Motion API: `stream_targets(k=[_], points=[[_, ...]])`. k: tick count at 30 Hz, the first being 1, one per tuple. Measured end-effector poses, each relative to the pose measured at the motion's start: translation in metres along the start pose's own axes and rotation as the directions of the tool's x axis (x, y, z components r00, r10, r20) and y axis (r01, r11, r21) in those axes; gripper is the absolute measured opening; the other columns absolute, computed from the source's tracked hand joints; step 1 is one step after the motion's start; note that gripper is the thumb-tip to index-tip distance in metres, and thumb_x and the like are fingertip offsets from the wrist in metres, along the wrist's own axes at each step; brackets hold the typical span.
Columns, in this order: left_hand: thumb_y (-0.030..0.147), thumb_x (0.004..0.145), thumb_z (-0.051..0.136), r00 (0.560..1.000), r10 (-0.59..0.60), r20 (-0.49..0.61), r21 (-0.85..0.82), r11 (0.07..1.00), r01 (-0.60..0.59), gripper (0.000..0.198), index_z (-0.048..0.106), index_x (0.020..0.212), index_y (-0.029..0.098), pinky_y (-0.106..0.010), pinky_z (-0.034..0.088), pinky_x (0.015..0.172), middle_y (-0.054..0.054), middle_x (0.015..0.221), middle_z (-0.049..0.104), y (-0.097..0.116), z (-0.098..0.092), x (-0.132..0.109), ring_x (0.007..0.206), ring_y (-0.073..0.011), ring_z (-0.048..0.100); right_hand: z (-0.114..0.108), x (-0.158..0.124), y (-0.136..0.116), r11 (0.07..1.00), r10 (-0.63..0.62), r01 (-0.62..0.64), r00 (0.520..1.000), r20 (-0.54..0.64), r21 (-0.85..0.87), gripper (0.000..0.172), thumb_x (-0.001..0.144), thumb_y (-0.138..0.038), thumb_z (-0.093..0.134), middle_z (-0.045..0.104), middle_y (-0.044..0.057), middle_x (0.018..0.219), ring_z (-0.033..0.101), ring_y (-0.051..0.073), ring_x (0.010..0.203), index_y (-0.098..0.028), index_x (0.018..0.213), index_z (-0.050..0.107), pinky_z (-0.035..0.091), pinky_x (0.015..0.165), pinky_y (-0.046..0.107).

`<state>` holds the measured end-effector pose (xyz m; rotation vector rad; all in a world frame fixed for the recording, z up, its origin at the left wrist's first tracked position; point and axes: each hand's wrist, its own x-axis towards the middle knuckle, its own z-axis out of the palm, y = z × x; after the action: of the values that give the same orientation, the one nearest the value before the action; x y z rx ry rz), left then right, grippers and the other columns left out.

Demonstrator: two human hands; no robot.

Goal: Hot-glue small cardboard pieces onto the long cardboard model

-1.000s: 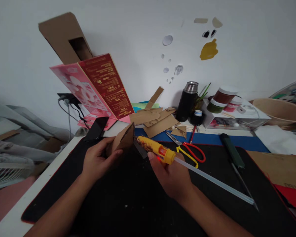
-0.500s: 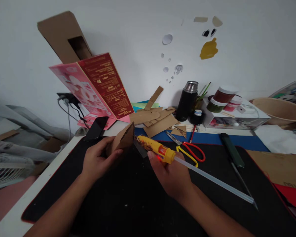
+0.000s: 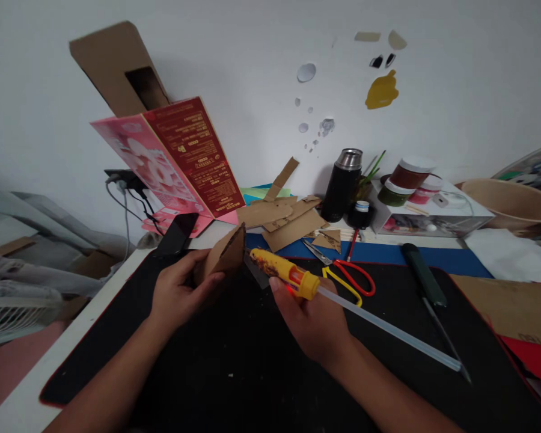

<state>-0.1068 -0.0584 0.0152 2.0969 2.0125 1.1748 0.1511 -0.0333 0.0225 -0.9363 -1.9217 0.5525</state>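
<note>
My left hand (image 3: 180, 291) is closed around a bent piece of brown cardboard (image 3: 228, 255), its cut edge turned to the right. In my right hand (image 3: 315, 319) is a yellow hot glue gun (image 3: 284, 269) with a small red light glowing near my thumb. A long translucent glue stick (image 3: 388, 328) sticks out of its back end. The gun's nozzle is at the cardboard's right edge; whether it touches I cannot tell. My right fingers are mostly hidden behind the gun.
Scissors (image 3: 342, 279) with red and yellow handles lie beyond my right hand. A dark green-handled tool (image 3: 424, 273) lies farther right on the black mat (image 3: 234, 385). Cardboard scraps (image 3: 293, 225), a black thermos (image 3: 341, 186), a phone (image 3: 177, 234) and a red-and-pink folded card (image 3: 193, 162) stand or lie behind.
Almost nothing differs. The end of the glue stick has shifted very slightly to the left, while both hands stay in place.
</note>
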Motion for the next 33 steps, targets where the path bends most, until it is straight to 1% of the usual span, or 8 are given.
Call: stream_targets(k=[5, 9, 13, 17, 22, 24, 27, 33], points=[[0.062, 0.087, 0.066, 1.0, -0.005, -0.006, -0.019, 1.0, 0.005, 0.043, 0.075, 0.107, 0.025, -0.032, 0.061, 0.066, -0.005, 0.093, 0.084, 0.002, -0.0004, 0.0007, 0.074, -0.025, 0.077, 0.0009, -0.0006, 0.0016, 1.0, 0.008, -0.008, 1.0, -0.001, 0.003, 0.036, 0.104, -0.037, 0.051, 0.076, 0.005, 0.069, 0.074, 0.021, 0.063, -0.021, 0.086, 0.078, 0.053, 0.059, 0.03], [0.06, 0.087, 0.067, 1.0, -0.003, -0.006, -0.029, 1.0, 0.003, 0.042, 0.074, 0.108, 0.024, -0.032, 0.061, 0.066, -0.005, 0.093, 0.084, 0.001, -0.0002, 0.0001, 0.073, -0.0244, 0.077, 0.001, -0.0003, 0.002, 1.0, 0.004, -0.004, 1.0, 0.004, -0.006, 0.039, 0.105, -0.037, 0.05, 0.069, 0.002, 0.058, 0.07, 0.02, 0.057, -0.022, 0.078, 0.074, 0.052, 0.058, 0.03], [0.059, 0.085, 0.069, 1.0, -0.005, -0.021, -0.023, 1.0, 0.004, 0.042, 0.073, 0.107, 0.024, -0.032, 0.061, 0.068, -0.005, 0.095, 0.084, -0.0009, 0.0004, -0.0003, 0.075, -0.0246, 0.078, 0.0004, 0.0, 0.0008, 1.0, 0.004, -0.004, 1.0, 0.002, -0.001, 0.037, 0.104, -0.036, 0.051, 0.069, 0.002, 0.059, 0.069, 0.02, 0.056, -0.022, 0.08, 0.075, 0.05, 0.056, 0.03], [0.058, 0.087, 0.068, 1.0, 0.008, -0.02, -0.023, 1.0, -0.009, 0.04, 0.074, 0.107, 0.024, -0.033, 0.062, 0.068, -0.005, 0.096, 0.084, 0.0001, -0.0001, 0.0004, 0.076, -0.0247, 0.078, -0.0006, 0.0003, -0.0003, 1.0, 0.001, -0.001, 1.0, 0.019, -0.004, 0.039, 0.104, -0.036, 0.05, 0.06, -0.001, 0.051, 0.06, 0.017, 0.047, -0.023, 0.077, 0.074, 0.047, 0.053, 0.029], [0.059, 0.087, 0.069, 1.0, 0.007, -0.022, -0.027, 1.0, -0.008, 0.039, 0.074, 0.106, 0.025, -0.032, 0.062, 0.069, -0.004, 0.096, 0.084, 0.0018, -0.0012, 0.001, 0.076, -0.0245, 0.078, -0.0001, 0.0005, -0.0004, 1.0, -0.008, 0.008, 1.0, 0.013, 0.001, 0.038, 0.104, -0.035, 0.05, 0.057, -0.002, 0.05, 0.057, 0.017, 0.045, -0.023, 0.077, 0.074, 0.047, 0.053, 0.029], [0.058, 0.087, 0.069, 1.0, 0.011, -0.025, -0.025, 1.0, -0.012, 0.039, 0.074, 0.106, 0.025, -0.031, 0.06, 0.067, -0.004, 0.094, 0.084, 0.0014, -0.0011, 0.0009, 0.074, -0.0235, 0.077, 0.0001, 0.0003, -0.0002, 1.0, -0.009, 0.009, 1.0, 0.015, 0.008, 0.038, 0.104, -0.034, 0.051, 0.058, -0.001, 0.051, 0.06, 0.017, 0.047, -0.022, 0.077, 0.074, 0.048, 0.054, 0.029], [0.057, 0.087, 0.069, 0.999, 0.023, -0.038, -0.021, 0.999, -0.024, 0.039, 0.074, 0.106, 0.024, -0.029, 0.059, 0.065, -0.003, 0.092, 0.084, -0.0004, -0.0001, 0.0006, 0.072, -0.0222, 0.077, 0.0001, -0.0005, 0.0003, 1.0, -0.002, 0.001, 1.0, 0.023, 0.01, 0.037, 0.105, -0.035, 0.051, 0.065, 0.001, 0.058, 0.068, 0.019, 0.056, -0.021, 0.08, 0.075, 0.05, 0.058, 0.029], [0.055, 0.088, 0.07, 0.997, 0.043, -0.06, -0.022, 0.999, -0.044, 0.038, 0.074, 0.107, 0.023, -0.029, 0.06, 0.069, -0.003, 0.094, 0.083, -0.0049, 0.0017, -0.0002, 0.075, -0.0227, 0.078, 0.0012, -0.0007, 0.0019, 1.0, -0.011, 0.011, 1.0, 0.022, -0.007, 0.032, 0.105, -0.035, 0.051, 0.075, 0.004, 0.073, 0.073, 0.02, 0.064, -0.02, 0.093, 0.078, 0.053, 0.06, 0.029]])
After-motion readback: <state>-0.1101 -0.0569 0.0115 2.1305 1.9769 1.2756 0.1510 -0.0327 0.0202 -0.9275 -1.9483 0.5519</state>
